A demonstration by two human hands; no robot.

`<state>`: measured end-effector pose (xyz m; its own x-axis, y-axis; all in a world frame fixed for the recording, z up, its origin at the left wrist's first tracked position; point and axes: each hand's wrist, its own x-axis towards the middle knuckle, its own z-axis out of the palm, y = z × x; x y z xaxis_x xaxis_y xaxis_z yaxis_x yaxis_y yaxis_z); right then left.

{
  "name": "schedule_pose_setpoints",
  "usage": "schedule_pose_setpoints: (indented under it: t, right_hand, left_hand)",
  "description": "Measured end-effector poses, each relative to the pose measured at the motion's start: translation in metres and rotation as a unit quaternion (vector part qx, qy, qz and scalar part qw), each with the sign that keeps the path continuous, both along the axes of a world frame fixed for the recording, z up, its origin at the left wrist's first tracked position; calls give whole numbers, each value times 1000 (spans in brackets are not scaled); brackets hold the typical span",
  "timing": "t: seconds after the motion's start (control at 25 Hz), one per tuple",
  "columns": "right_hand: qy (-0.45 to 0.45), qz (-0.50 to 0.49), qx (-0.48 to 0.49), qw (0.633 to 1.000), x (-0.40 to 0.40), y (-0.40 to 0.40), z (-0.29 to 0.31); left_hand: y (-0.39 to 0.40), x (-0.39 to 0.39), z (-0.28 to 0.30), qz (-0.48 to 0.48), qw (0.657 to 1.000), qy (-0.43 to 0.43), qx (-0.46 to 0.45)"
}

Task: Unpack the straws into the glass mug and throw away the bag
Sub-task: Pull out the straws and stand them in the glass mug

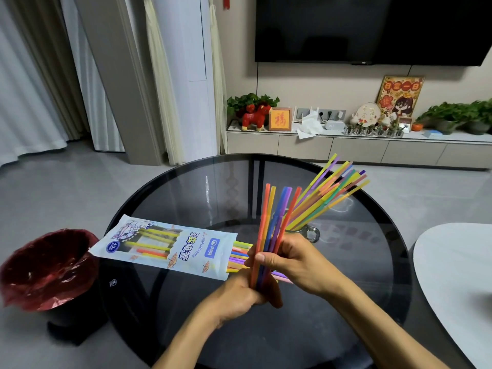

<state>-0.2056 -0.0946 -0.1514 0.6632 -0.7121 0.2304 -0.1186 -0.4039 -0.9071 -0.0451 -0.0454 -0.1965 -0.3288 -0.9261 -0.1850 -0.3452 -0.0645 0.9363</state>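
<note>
Round glass table [186,187] held the bag [170,243] at nine o'clock; both hands, left hand [239,296] and right hand [290,262], clasped a straw bundle [274,225] that could splay and miss the crowded mug [310,231].

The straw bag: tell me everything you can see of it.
The straw bag is a flat, pale blue printed plastic pouch with cartoon artwork, a blue logo patch, large characters and a "40" badge. It lies flat on the dark glass table, its left end overhanging the rim towards the red-lined bin. Its right end is open, with several coloured straws sticking out. Neither hand touches the bag itself.
</note>
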Motion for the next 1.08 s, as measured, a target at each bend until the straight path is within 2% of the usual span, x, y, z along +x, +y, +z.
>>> schedule_pose_setpoints:
  t: [0.08, 0.12, 0.16, 0.24, 0.32, 0.4, 0.52, 0.6, 0.68, 0.72, 0.88, 1.0, 1.08]
  right_hand:
    - [-51, -49, 46, 996, -1, -2, 6]
    - [-105, -98, 77, 987, -4, -5, 11]
    - [-172, -158, 104, 967, -11, -11, 17]
    - [-309, -278, 139, 899, -33, -28, 31]
    - [-379, -373, 152, 833, -50, -43, 34]
    - [-374, -430, 154, 807, -50, -50, 23]
    - [-303, -456, 136, 826, -34, -56, 9]
    - [-231, -456, 124, 850, -29, -64, 1]
    - [-139, -468, 99, 867, -25, -71, -7]
    - [-101, -468, 88, 874, -23, -72, -10]
    - [6, -447, 44, 894, -28, -63, -4]
    - [198, -379, 66, 901, -53, -47, 8]
    - [306, -328, -24, 893, -48, -31, 5]
  left_hand:
    - [0, -2, -2, 10, 1000, 26, 0]
    - [0, -2, -2, 39, 998, 57, -6]
    - [-1, -2, 0, 89, 991, 94, -18]
    - [-7, 4, 3, 217, 966, 127, -65]
    - [-11, 13, 6, 314, 942, 57, -107]
    - [-12, 21, 4, 337, 931, -27, -140]
    - [-6, 21, -5, 281, 923, -153, -211]
    - [-6, 23, -16, 230, 886, -314, -251]
    - [-7, 26, -24, 196, 856, -439, -190]
    - [-7, 26, -25, 187, 850, -466, -158]
    - [-1, 26, -22, 159, 861, -467, -121]
    - [0, 29, -19, 149, 863, -466, -126]
    - [-2, 29, -16, 142, 860, -471, -133]
